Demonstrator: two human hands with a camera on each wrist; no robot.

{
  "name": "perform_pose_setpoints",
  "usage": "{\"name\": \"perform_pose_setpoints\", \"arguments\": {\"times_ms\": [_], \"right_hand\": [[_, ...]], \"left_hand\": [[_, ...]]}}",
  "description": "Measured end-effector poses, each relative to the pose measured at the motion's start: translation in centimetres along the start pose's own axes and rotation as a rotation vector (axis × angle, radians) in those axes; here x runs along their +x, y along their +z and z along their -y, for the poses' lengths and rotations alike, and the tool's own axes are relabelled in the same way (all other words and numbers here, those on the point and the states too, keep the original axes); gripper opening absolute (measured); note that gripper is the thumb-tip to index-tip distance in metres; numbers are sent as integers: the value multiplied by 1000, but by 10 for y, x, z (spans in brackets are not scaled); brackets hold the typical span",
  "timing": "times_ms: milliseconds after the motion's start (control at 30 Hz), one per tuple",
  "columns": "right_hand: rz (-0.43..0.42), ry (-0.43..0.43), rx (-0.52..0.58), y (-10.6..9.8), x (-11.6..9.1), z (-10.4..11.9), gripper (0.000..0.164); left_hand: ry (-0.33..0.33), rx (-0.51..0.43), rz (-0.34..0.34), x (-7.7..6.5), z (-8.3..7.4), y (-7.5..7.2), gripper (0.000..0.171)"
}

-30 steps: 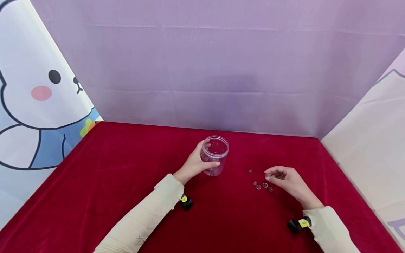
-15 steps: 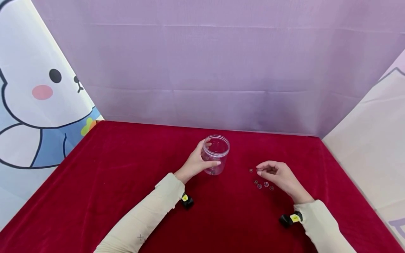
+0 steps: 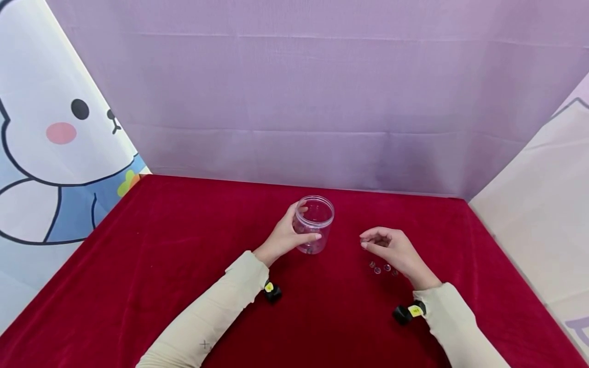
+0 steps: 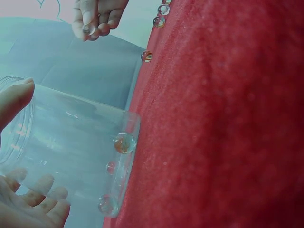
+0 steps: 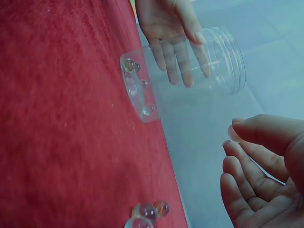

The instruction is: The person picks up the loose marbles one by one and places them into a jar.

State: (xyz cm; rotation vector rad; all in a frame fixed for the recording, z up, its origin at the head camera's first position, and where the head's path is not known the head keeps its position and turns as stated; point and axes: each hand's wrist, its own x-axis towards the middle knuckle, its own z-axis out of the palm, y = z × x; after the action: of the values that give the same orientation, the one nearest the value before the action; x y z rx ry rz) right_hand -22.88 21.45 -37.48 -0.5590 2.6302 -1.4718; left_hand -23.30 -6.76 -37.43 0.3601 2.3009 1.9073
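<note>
My left hand (image 3: 285,236) grips a clear, lidless plastic jar (image 3: 317,236), thumb on the near side and fingers round the far side. The jar stands upright on the red cloth. Inside, several glass marbles lie on its bottom, one of them a large orange-tinted marble (image 4: 124,142). To the right of the jar, my right hand (image 3: 397,250) pinches a clear marble (image 5: 233,134) between thumb and fingertips, raised above the cloth. Loose marbles (image 3: 387,268) lie in a small group below and behind this hand; an orange-tinted marble (image 5: 161,208) shows among them.
Red velvety cloth (image 3: 184,245) covers the table. A lilac curtain (image 3: 294,102) rises at its back edge. On the left hangs a panel with a cartoon animal (image 3: 64,153), on the right a pale panel (image 3: 538,204). Each wrist wears a small black camera (image 3: 272,292).
My right hand has moved left toward the jar with the marble in its fingertips, and its fingers now cover the spot where the leftmost loose marble showed. The left hand and jar stay put.
</note>
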Motion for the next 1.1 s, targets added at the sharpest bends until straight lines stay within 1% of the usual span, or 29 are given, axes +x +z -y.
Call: {"name": "perform_pose_setpoints", "arguments": {"times_ms": [100,200,333,533,833,933,1033,1100], "right_hand": [[7,0,15,2,2,2,28],[8,-3,15,4,4,2,28],[7,-2,11,6,6,3,28],[10,-2,18,9,8,7,28],[-27,-11,40,15,16,15,22],[-41,-1,27,16,19,17,21],[-57,11,17,17,22,19,21],[-69,15,14,18,24,21,22]], "left_hand": [[-7,-4,-1,0,0,0,90],[-8,-7,-8,9,15,1,92],[9,-8,-24,20,35,3,93],[25,-5,-31,19,35,3,91],[40,-24,-18,21,37,3,93],[33,-26,-9,21,36,2,94],[19,-28,0,20,32,2,94],[13,-28,4,15,24,1,93]]}}
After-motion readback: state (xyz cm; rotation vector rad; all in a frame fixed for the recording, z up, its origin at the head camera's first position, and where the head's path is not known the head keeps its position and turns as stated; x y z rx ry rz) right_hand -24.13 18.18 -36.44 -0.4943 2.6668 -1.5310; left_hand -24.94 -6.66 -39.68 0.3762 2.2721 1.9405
